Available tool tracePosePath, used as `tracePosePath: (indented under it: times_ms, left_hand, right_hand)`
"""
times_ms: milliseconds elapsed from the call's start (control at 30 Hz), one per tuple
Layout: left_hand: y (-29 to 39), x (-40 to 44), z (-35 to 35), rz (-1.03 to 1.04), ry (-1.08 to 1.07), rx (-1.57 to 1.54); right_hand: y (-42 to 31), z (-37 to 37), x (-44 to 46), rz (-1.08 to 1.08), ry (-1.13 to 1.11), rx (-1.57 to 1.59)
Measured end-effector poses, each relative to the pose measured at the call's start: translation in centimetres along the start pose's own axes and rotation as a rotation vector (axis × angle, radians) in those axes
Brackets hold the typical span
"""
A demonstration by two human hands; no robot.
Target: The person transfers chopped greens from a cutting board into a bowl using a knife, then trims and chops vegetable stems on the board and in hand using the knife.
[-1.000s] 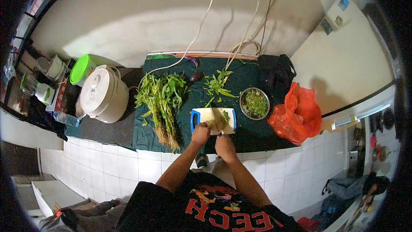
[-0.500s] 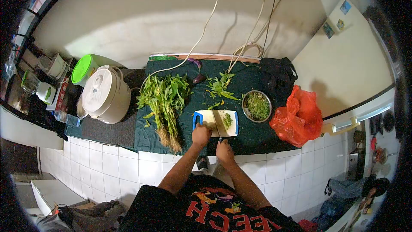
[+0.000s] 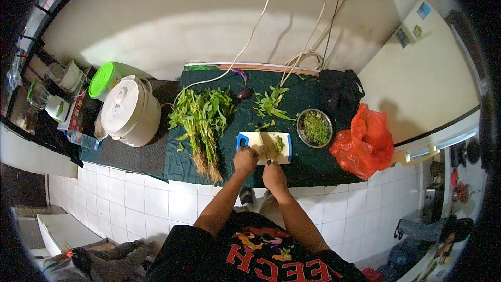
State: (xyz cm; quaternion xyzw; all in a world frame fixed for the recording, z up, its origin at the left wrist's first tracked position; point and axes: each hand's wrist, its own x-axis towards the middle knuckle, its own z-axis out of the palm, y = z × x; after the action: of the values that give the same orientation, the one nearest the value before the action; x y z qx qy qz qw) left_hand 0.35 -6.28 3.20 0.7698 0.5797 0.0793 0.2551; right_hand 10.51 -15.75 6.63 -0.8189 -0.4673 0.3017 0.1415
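Observation:
A white cutting board [image 3: 284, 156] with blue ends lies near the table's front edge. My right hand [image 3: 274, 175] is closed round the dark handle of a knife [image 3: 265, 149], whose blade lies across the middle of the board. Chopped greens [image 3: 279, 144] are right of the blade. At the board's left part, my left hand [image 3: 245, 160] is closed; whatever its fingers hold is hidden. A metal bowl [image 3: 314, 128] of chopped greens stands to the right. Leafy stalks with roots [image 3: 204, 125] lie on the left, and loose leaves [image 3: 272, 104] lie behind the board.
A purple eggplant [image 3: 243, 94] lies toward the back. On the right are a red plastic bag [image 3: 364, 143] and a black bag [image 3: 340, 93]. A rice cooker [image 3: 130, 110], a green-lidded container [image 3: 103, 80] and a water bottle [image 3: 82, 140] stand at the left. White cables run down the wall.
The view has shifted slightly, so the table items sit a little further right. The knife remains in my right hand over the board, with its blade angle slightly changed.

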Motion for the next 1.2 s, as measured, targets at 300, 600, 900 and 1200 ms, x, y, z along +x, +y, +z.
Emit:
tracePosePath:
  times_ms: [300,600,900,1200]
  left_hand:
    - [-1.3,0.9,2.4,0.091,-0.001,0.017]
    - [0.4,-0.6,0.1,0.119,0.072,0.031]
    - [0.9,-0.8,0.0,0.087,0.062,0.119]
    - [1.0,-1.6,-0.3,0.15,0.082,0.125]
  right_hand:
    - [-0.1,-0.3,0.2,0.017,0.013,-0.015]
    - [0.2,0.7,-0.7,0.011,0.014,-0.007]
    - [1.0,2.9,-0.6,0.093,0.079,0.014]
    - [1.2,2.9,-0.6,-0.096,0.063,0.004]
